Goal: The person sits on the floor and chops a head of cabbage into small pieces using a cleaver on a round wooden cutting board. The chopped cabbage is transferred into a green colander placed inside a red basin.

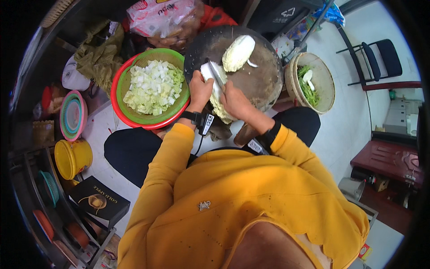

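Observation:
My left hand (pixel 201 90) grips a piece of napa cabbage (pixel 217 98) at the near left of a round chopping block (pixel 262 84). The cabbage's white stem end points away from me, its leafy end towards me. In my right hand (pixel 236 103) is a kitchen knife, its blade (pixel 216 74) lying lengthwise along the cabbage, close to my left fingers. How deep the edge sits is hidden. Farther back on the block rests a larger napa cabbage portion (pixel 239 53), with a small white strip (pixel 252 64) beside it.
To the left, chopped cabbage (pixel 151 89) fills a green colander (pixel 174 55) set in a red basin (pixel 116 97). A pale bucket (pixel 327 85) with green trimmings stands at the right. Behind the block sits a plastic bag (pixel 168 20) of round brown produce. A yellow bucket (pixel 65 161) is farther left.

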The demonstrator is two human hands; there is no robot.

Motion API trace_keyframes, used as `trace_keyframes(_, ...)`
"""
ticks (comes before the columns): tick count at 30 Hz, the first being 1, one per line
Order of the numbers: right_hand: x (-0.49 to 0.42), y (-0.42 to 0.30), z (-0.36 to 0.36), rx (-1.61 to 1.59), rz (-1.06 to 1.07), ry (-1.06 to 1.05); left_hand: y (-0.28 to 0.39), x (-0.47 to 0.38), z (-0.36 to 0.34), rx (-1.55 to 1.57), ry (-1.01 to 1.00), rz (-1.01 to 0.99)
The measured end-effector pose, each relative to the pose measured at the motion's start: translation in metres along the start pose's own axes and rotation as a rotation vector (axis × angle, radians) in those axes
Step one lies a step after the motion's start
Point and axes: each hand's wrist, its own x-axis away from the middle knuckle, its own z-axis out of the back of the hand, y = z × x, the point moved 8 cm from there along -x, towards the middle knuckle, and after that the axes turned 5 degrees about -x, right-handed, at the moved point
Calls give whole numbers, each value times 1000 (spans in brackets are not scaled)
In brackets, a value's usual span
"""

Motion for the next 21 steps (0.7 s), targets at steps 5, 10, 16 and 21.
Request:
trace_keyframes(5,3,-3,18,-27,73,41,-3,-3,2,67,-46,39)
trace_keyframes(10,14,-32,48,24,126,47,-1,-1,5,80,16,55)
trace_keyframes(16,14,-42,32,28,-29,-159,5,-2,2,217,31,21)
trace_keyframes(21,0,-31,23,12,-144,-267,-3,-5,0,62,-4,28)
